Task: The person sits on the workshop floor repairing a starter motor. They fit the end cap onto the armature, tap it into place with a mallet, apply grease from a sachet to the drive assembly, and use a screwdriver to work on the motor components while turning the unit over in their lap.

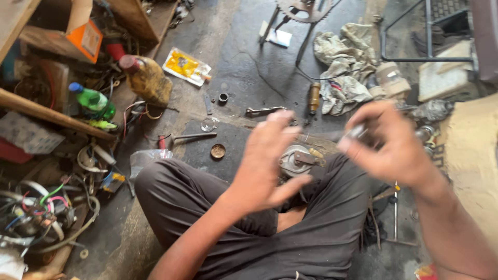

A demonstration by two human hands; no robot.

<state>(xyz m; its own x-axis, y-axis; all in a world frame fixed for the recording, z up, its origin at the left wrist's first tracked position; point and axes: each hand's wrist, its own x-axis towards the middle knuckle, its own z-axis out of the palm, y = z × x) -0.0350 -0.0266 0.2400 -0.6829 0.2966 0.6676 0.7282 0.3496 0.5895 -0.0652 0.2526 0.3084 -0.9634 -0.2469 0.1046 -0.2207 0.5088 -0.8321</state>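
The right hand [397,142] pinches a small, blurred silvery metal piece [357,131] between its fingertips, raised above the lap. The left hand [270,161] hangs open, fingers spread, holding nothing, just over the round grey metal motor housing [295,159] that sits on the floor between the crossed legs. The grip looks light, so I would judge the small piece could slip and fall. The dark oily concrete floor [249,67] is strewn with a bent steel spanner [264,110], a rusty round cap [218,151] and crumpled dirty rags [347,62]; something tiny could vanish there.
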